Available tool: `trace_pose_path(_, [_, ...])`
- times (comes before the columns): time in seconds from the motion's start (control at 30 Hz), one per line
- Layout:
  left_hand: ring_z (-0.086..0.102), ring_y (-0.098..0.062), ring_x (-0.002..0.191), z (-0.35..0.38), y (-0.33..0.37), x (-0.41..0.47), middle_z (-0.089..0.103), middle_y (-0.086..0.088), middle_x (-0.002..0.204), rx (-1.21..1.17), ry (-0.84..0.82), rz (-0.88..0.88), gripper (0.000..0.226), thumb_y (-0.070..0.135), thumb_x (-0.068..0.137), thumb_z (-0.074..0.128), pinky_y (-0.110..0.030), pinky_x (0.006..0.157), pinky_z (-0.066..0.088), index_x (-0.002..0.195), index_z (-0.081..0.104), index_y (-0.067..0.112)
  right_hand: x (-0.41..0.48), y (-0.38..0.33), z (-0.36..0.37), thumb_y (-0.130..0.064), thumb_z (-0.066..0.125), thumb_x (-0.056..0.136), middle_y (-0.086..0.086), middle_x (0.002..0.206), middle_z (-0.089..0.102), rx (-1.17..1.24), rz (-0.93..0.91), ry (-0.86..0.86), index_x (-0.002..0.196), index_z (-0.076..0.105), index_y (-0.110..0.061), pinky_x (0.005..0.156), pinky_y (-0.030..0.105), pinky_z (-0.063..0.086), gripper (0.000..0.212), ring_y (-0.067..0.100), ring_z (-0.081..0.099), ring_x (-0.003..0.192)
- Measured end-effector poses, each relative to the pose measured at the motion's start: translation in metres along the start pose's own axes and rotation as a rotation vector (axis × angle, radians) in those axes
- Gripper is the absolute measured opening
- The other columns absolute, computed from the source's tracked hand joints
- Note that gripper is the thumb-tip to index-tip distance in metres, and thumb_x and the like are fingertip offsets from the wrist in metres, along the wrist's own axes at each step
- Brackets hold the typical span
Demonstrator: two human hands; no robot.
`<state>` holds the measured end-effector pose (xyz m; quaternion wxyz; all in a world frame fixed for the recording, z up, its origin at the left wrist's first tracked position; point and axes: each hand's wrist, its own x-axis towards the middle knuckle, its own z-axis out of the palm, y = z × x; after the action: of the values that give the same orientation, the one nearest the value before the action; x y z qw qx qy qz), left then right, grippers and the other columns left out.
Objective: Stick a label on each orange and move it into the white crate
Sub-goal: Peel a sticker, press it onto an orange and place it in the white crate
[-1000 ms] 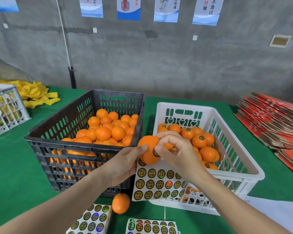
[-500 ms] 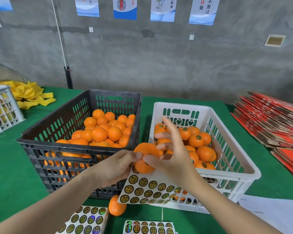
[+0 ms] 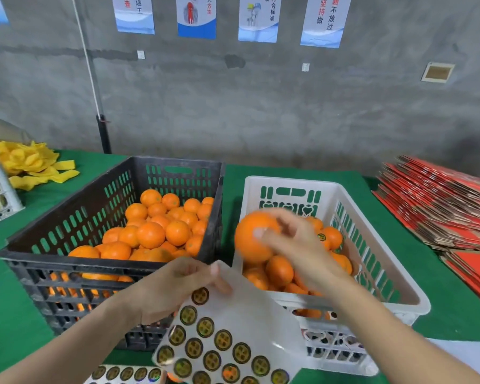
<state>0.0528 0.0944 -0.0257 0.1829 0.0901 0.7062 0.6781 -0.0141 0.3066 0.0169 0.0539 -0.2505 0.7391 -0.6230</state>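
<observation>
Fruit over the opening was what I saw. The right grip [image 3: 294, 245] was curled round one orange [image 3: 254, 236], thumb across its front, holding it just above the near-left part of the white crate [image 3: 288, 180] and over the labelled oranges [image 3: 327, 236] lying inside. Motion blur hid the skin, so I could not tell whether a label sat on it. I judged the drop into the crate to be the step in hand, since the orange hung over the opening rather than beside it.

The left grip [image 3: 172, 286] pinched the upper corner of the label sheet [image 3: 233, 328], in front of the white crate's near wall. The sheet was tilted up towards me, and I read that as the reason it was held in the air and not laid on the bench [image 3: 11, 300]: the next sticker stayed within easy reach.

Immediately left of the white crate stood the black crate [image 3: 67, 217] with its unlabelled oranges [image 3: 161, 225], close enough to make the next pick a short reach.
</observation>
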Motion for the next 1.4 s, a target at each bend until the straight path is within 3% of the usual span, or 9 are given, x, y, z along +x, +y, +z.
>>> trace_pose_path(0.07, [0.068,-0.013,0.084,-0.005,0.001,0.004,0.075,-0.002,0.089,0.146,0.098,0.051,0.013,0.028,0.074,0.081,-0.022,0.075,0.053,0.083,0.079,0.018,0.048,0.022,-0.020,-0.026,0.071,0.079,-0.011,0.096,0.059,-0.128,0.109,0.154,0.101,0.059,-0.027,0.071,0.023,0.048,0.025,0.012,0.058,0.091])
trace_pose_path(0.17, [0.069,-0.010,0.081,-0.009,0.001,0.005,0.074,0.000,0.094,0.228,0.129,0.077,0.036,-0.012,0.081,0.066,-0.020,0.069,0.052,0.095,0.075,0.020,0.106,0.079,-0.039,-0.019,0.067,0.080,0.002,0.087,0.056,-0.492,0.291,0.169,0.103,0.060,-0.008,0.073,0.037,0.045,0.026,0.022,0.055,0.086])
trace_pose_path(0.47, [0.068,-0.012,0.096,-0.012,0.002,0.007,0.068,0.009,0.106,0.243,0.220,0.140,0.049,-0.012,0.081,0.067,-0.027,0.078,0.055,0.110,0.066,0.027,0.152,0.150,-0.040,-0.028,0.054,0.092,0.020,0.140,0.040,-1.111,0.336,-0.020,0.140,0.035,-0.010,0.105,0.043,0.035,0.055,0.036,0.037,0.129])
trace_pose_path(0.57, [0.064,-0.009,0.105,-0.010,0.005,0.004,0.062,0.010,0.119,0.349,0.269,0.195,0.055,-0.007,0.083,0.067,-0.029,0.085,0.055,0.118,0.057,0.034,0.135,0.101,-0.016,-0.031,0.057,0.092,0.014,0.125,0.057,-0.764,0.087,0.084,0.125,0.055,-0.003,0.099,0.035,0.040,0.043,0.030,0.049,0.123])
trace_pose_path(0.77, [0.062,-0.005,0.104,-0.003,0.004,-0.002,0.061,0.010,0.118,0.404,0.350,0.268,0.059,-0.004,0.082,0.069,-0.024,0.082,0.054,0.121,0.053,0.036,0.046,0.018,0.018,-0.042,0.072,0.079,0.005,0.085,0.071,-0.343,0.117,-0.723,0.113,0.061,-0.022,0.058,0.025,0.048,0.042,0.013,0.067,0.074])
trace_pose_path(0.93, [0.069,-0.021,0.093,-0.002,0.001,-0.012,0.069,-0.006,0.109,0.281,0.338,0.115,0.060,0.001,0.084,0.069,-0.040,0.078,0.058,0.131,0.043,0.028,0.030,0.017,0.022,-0.002,0.072,0.080,0.012,0.094,0.073,-0.252,0.212,-0.686,0.117,0.054,-0.016,0.065,0.034,0.057,0.044,0.026,0.071,0.081])
trace_pose_path(1.1, [0.058,-0.011,0.045,-0.029,0.014,-0.015,0.070,-0.004,0.063,0.428,0.387,0.056,0.012,0.019,0.097,0.055,-0.019,0.040,0.042,0.105,0.064,0.019,0.029,0.015,0.018,0.005,0.068,0.080,0.029,0.097,0.067,-0.173,0.234,-0.673,0.102,0.059,-0.006,0.067,0.040,0.056,0.026,0.039,0.066,0.085])
trace_pose_path(1.23, [0.062,-0.012,0.061,-0.100,0.025,0.012,0.069,-0.005,0.077,0.746,0.741,0.024,0.020,0.009,0.092,0.060,-0.026,0.059,0.052,0.112,0.063,0.008,0.036,0.007,0.019,0.004,0.069,0.080,0.030,0.096,0.067,-0.182,0.228,-0.671,0.100,0.060,-0.004,0.069,0.038,0.058,0.023,0.035,0.068,0.084])
trace_pose_path(1.4, [0.060,-0.023,0.082,-0.151,0.002,0.063,0.061,-0.015,0.115,1.087,0.192,-0.566,0.053,0.017,0.085,0.072,-0.031,0.068,0.054,0.132,0.049,0.008,0.045,0.003,0.023,0.002,0.069,0.080,0.013,0.085,0.073,-0.240,0.255,-0.672,0.097,0.061,-0.007,0.062,0.030,0.056,0.021,0.024,0.071,0.077])
